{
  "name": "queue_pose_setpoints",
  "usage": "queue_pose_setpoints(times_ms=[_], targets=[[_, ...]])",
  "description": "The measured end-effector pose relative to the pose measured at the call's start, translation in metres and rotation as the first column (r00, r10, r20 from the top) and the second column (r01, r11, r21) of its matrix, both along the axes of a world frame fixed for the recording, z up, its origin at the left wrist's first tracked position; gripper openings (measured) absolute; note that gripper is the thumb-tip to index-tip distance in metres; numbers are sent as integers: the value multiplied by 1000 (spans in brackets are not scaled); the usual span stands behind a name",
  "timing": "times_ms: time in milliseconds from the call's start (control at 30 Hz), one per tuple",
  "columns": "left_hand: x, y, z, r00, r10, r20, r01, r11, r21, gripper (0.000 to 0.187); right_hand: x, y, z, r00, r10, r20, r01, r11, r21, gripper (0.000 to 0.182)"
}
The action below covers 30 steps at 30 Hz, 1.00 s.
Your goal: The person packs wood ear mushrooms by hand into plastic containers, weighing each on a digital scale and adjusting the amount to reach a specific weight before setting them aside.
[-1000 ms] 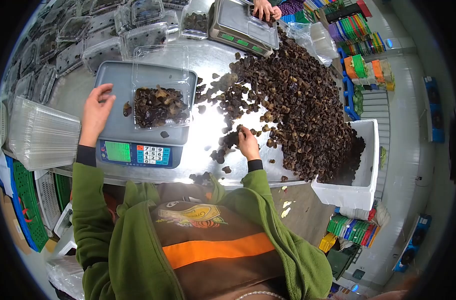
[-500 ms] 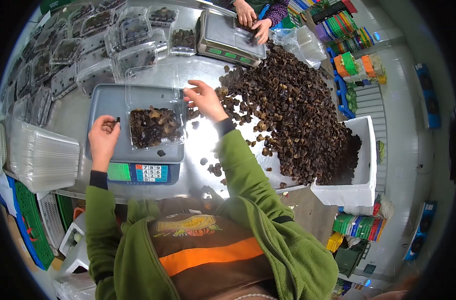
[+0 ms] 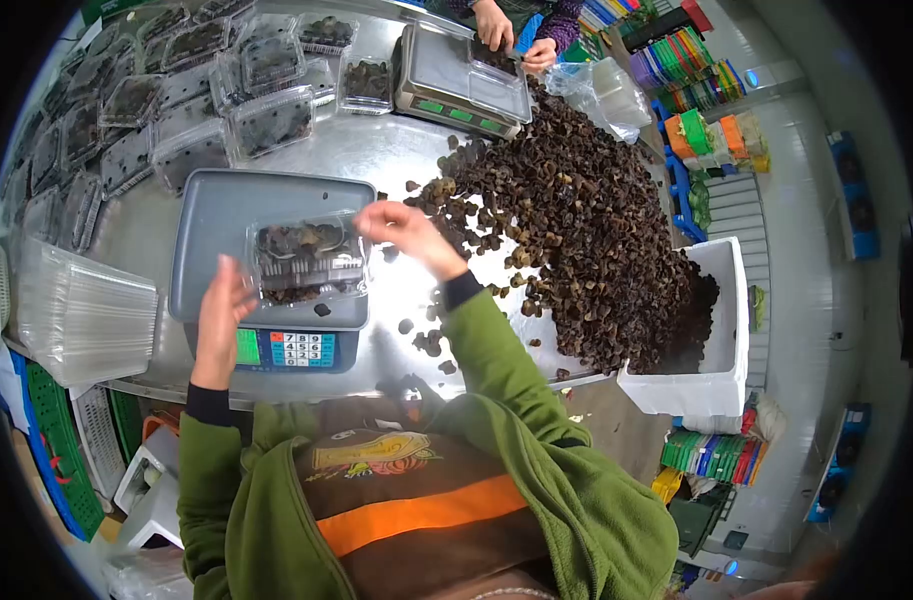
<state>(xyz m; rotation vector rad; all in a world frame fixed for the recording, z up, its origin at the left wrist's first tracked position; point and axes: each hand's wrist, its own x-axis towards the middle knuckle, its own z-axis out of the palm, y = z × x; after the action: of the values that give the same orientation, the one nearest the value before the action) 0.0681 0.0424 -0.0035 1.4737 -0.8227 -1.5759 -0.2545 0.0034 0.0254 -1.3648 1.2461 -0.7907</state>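
Lid [image 3: 314, 268], tilted over the clear container [image 3: 350, 294], is best lowered evenly, with left hand [image 3: 219, 318] held beside it, fingers apart; right hand's [image 3: 413, 238] grip cannot be told.

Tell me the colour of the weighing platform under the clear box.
The weighing platform is grey, as the head view shows.

A food-packing room, by the digital scale [image 3: 276, 195] (a second scale [image 3: 441, 70] beyond), filled plastic boxes [image 3: 273, 122] and metal table [image 3: 376, 150].
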Motion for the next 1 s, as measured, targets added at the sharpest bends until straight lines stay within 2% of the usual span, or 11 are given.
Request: queue_pose_setpoints(times_ms=[67, 233, 367, 500, 600, 667, 767, 833, 933, 967, 1000], targets=[[2, 16, -13, 980, -198, 13, 198, 979, -47, 55, 4, 33, -6, 999, -41, -7, 42, 998, 36, 39], [-2, 27, -15, 977, -208, -54, 205, 978, -47, 43, 6, 79, -28, 974, -143, 177, 76, 937, 340, 52], [-3, 14, -14, 964, -210, -160, 221, 974, 55, 29, 17, 66, -37, 955, -261, 140, 198, 914, 353, 35], [-14, 2, -24, 928, -11, -372, 21, 999, 24, 17, 39, 48, -35, 920, -347, 181, 280, 907, 314, 17], [5, -28, -13, 860, 91, -502, -184, 973, -139, 13, 66, 6, -7, 949, -247, 194, 246, 969, 33, 16], [31, -59, 7, 808, 159, -568, -372, 884, -281, 13, 97, -24, 35, 934, -140, 327, 183, 977, -106, 42], [67, -114, 66, 789, 286, -545, -581, 636, -508, 26, 129, -46, 62, 918, -1, 397, 127, 948, -292, 40], [85, -118, 105, 731, 513, -450, -683, 552, -478, 44, 122, -39, 58, 964, 46, 261, 41, 947, -319, 36], [154, -85, 106, 745, 645, 171, -336, 584, -739, 46, 95, -8, 18, 987, -31, 157, 67, 971, -228, 27], [176, -64, 105, 600, 646, 472, -136, 664, -735, 43, 79, 5, -4, 981, -121, 152, 144, 978, -149, 27], [179, -37, 114, 264, 674, 690, 70, 700, -711, 36, 63, 19, -20, 963, -210, 169, 217, 976, -25, 25]])
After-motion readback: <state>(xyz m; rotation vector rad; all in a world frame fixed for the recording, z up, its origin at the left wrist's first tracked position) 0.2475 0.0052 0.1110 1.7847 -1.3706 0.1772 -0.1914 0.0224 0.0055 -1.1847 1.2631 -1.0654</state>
